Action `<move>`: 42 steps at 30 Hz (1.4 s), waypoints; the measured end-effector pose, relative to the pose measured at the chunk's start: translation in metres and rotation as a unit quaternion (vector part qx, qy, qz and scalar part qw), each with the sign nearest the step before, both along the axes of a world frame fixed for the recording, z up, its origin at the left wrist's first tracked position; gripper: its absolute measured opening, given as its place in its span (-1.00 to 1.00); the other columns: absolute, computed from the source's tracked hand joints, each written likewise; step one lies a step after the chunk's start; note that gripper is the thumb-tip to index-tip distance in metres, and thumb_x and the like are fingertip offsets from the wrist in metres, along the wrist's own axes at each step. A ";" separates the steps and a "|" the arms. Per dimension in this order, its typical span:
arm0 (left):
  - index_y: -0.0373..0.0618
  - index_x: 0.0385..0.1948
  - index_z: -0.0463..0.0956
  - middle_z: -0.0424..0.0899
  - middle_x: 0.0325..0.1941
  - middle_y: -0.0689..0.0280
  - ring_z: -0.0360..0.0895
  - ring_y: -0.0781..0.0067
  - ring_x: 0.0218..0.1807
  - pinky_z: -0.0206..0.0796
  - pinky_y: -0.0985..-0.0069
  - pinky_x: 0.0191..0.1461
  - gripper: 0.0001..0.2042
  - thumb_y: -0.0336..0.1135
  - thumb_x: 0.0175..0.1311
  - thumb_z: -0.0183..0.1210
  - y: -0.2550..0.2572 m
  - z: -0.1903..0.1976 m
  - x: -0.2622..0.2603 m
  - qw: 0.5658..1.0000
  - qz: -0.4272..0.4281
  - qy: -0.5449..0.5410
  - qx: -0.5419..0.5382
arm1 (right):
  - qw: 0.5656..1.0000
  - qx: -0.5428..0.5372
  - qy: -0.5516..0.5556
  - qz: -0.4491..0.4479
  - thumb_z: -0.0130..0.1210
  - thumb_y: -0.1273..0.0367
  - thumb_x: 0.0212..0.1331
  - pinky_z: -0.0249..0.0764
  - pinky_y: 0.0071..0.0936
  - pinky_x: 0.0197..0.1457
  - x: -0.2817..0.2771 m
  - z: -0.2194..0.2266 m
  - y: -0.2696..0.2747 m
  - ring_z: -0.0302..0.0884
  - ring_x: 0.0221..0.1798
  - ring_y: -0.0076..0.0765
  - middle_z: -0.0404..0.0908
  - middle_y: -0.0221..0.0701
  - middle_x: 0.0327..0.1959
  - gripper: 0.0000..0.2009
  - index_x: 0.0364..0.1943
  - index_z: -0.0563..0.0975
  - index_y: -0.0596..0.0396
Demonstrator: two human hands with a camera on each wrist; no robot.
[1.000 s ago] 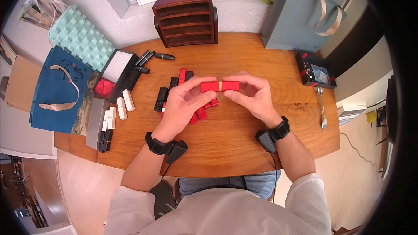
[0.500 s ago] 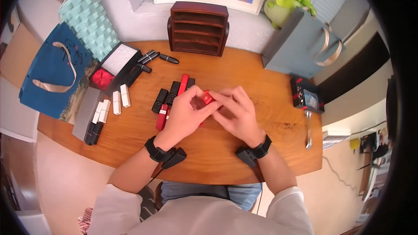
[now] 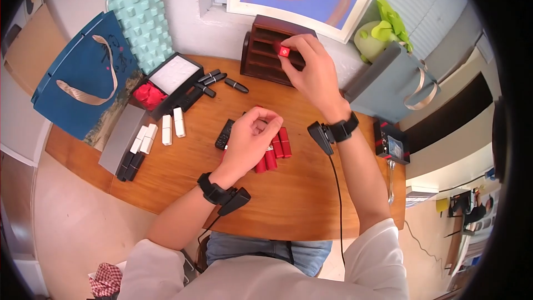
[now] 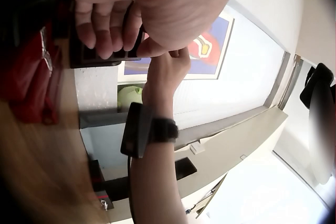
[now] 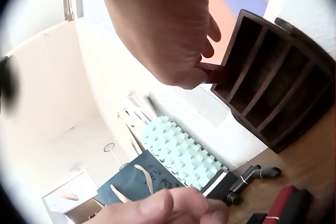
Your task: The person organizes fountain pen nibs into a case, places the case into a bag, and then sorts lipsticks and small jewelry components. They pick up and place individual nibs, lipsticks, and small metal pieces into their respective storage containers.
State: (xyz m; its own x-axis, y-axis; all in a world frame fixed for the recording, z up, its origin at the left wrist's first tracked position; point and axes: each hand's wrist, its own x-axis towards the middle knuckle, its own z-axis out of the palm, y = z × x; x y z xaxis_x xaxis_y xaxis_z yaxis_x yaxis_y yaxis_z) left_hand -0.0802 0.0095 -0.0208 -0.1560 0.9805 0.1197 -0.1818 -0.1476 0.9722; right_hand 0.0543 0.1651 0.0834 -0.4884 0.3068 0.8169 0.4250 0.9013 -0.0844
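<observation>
My right hand [image 3: 317, 75] pinches a red lipstick tube [image 3: 284, 51] between thumb and fingers, its square end facing the head camera. It is up at the top of a small dark wooden shelf [image 3: 260, 61]. In the right wrist view the far end of the tube [image 5: 211, 70] meets the opening of the shelf's end compartment [image 5: 239, 50]. Fingers loosely curled, my left hand [image 3: 249, 140] hovers over the table with nothing in its grasp. Beneath and beside it lie several red lipsticks [image 3: 284, 142] and a black patterned tube [image 3: 224, 133], partly hidden by the hand.
Left on the table are white tubes [image 3: 167, 130], black tubes [image 3: 130, 165], an open black box [image 3: 176, 75] and a blue gift bag [image 3: 83, 86]. Black lipsticks [image 3: 236, 85] lie near the shelf. At right stand a grey-blue bag [image 3: 383, 86] and a small black box [image 3: 392, 141].
From near my left hand, my right hand has carried the red lipstick forward to the shelf. The left hand has let go and stays over the lipsticks. The head view has shifted.
</observation>
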 end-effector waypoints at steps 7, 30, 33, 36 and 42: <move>-0.22 0.00 0.67 0.77 -0.23 0.43 0.64 0.75 -0.21 0.47 0.67 -0.09 -0.84 -0.32 0.63 0.34 0.002 -0.003 -0.002 0.999 -0.004 0.047 0.008 | 0.999 -0.021 -0.003 -0.047 0.46 0.48 0.20 0.65 -0.09 -0.01 -0.030 -0.014 0.031 0.71 -0.07 0.00 0.73 -0.28 -0.18 -0.75 -0.05 0.72 0.09; -0.23 -0.06 0.71 0.76 -0.33 0.39 0.64 0.69 -0.30 0.47 0.59 -0.22 -0.83 -0.30 0.60 0.34 0.007 -0.012 -0.008 0.999 0.016 0.038 0.020 | 0.967 -0.252 -0.022 0.010 0.38 0.41 0.32 0.70 -0.16 0.03 0.010 -0.040 -0.020 0.79 -0.05 -0.13 0.83 -0.22 -0.11 -0.73 0.08 0.79 0.09; -0.24 -0.02 0.70 0.82 -0.27 0.33 0.75 0.58 -0.22 0.57 0.53 -0.10 -0.84 -0.33 0.60 0.32 0.009 -0.012 -0.011 0.998 0.018 0.057 0.012 | 0.891 -0.431 -0.101 0.103 0.43 0.37 0.30 0.65 -0.18 0.21 0.062 -0.060 -0.054 0.73 0.18 -0.21 0.80 -0.24 0.12 -0.60 0.23 0.75 0.06; -0.24 0.01 0.70 0.85 -0.19 0.31 0.78 0.50 -0.13 0.62 0.48 0.01 -0.85 -0.37 0.59 0.32 0.008 -0.012 -0.011 0.985 0.026 0.170 0.028 | 0.881 -0.432 -0.120 0.155 0.51 0.31 0.26 0.53 -0.15 0.46 0.088 -0.092 -0.087 0.58 0.43 -0.14 0.66 -0.23 0.41 -0.45 0.36 0.69 0.03; -0.29 0.10 0.64 0.82 0.11 0.28 0.75 0.52 0.13 0.58 0.48 0.25 -0.84 -0.51 0.60 0.27 0.003 -0.007 -0.010 0.983 -0.076 0.163 0.021 | 0.917 -0.364 -0.109 0.122 0.66 0.19 0.12 0.44 -0.09 0.61 0.101 -0.124 -0.094 0.52 0.49 0.07 0.58 -0.18 0.49 -0.25 0.45 0.63 0.00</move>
State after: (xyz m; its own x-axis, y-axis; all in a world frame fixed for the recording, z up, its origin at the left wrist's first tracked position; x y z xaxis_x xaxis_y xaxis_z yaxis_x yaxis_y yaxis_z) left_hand -0.0897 0.0127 -0.0282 0.0461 0.9827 0.1791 0.1161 -0.1834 0.9762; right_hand 0.1552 0.0711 -0.0408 -0.7428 0.5916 0.3135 0.2968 0.7107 -0.6378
